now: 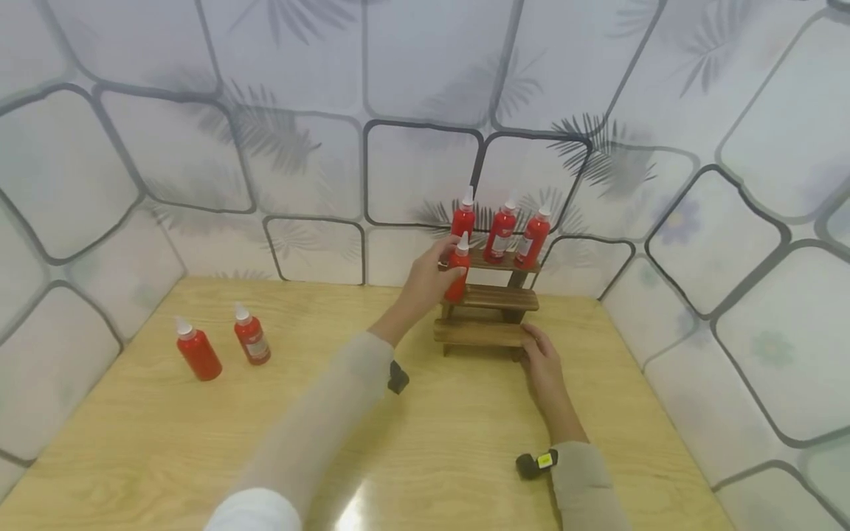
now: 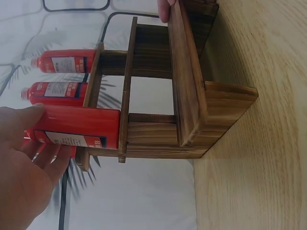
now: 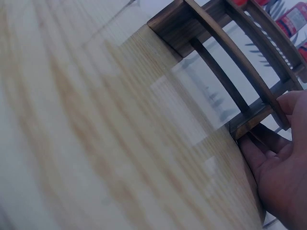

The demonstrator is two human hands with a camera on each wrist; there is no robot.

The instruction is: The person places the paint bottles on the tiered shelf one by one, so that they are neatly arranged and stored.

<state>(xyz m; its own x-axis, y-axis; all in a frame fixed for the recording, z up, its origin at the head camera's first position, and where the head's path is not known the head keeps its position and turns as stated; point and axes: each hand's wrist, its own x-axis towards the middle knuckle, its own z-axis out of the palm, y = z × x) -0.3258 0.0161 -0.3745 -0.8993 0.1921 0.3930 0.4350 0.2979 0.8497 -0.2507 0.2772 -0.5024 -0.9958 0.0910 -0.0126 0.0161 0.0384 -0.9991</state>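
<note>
My left hand [image 1: 425, 280] grips a red squeeze bottle [image 1: 457, 284] with a white pointed cap, thumb on one side and fingers on the other. The bottle stands upright at the left end of the middle step of a brown wooden three-step stand [image 1: 481, 333]. In the left wrist view the bottle's base [image 2: 114, 128] meets that step's board. My right hand [image 1: 546, 365] holds the right end of the lowest step; in the right wrist view its thumb lies on the board and its other fingers are partly hidden under it. Three similar bottles [image 1: 500, 236] stand on the top step.
Two more red bottles, one farther left [image 1: 199, 355] and one beside it [image 1: 252, 338], stand on the left of the light wooden table [image 1: 425, 457]. A patterned white wall covering [image 1: 312, 169] rises close behind the stand and along both sides.
</note>
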